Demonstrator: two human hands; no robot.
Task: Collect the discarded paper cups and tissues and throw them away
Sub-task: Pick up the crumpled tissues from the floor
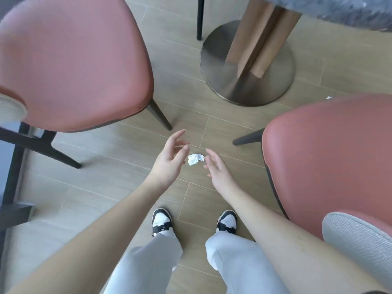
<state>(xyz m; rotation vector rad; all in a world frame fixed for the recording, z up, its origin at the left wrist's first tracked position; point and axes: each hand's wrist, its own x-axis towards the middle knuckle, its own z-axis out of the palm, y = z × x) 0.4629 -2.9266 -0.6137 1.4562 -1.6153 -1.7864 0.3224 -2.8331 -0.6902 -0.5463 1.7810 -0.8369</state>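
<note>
— Nearest?
— Black-and-white shoes on the floor. Beyond, left hand and right hand, fingers loosely spread, holding nothing.
— And the tissue?
— Crumpled on the floor between both hands, untouched. Flanked by pink chairs; farther off, round metal table base.

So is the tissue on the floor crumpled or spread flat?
Crumpled. The tissue is a small wrinkled wad on the floor, between the open left hand and right hand, neither touching it.
</note>
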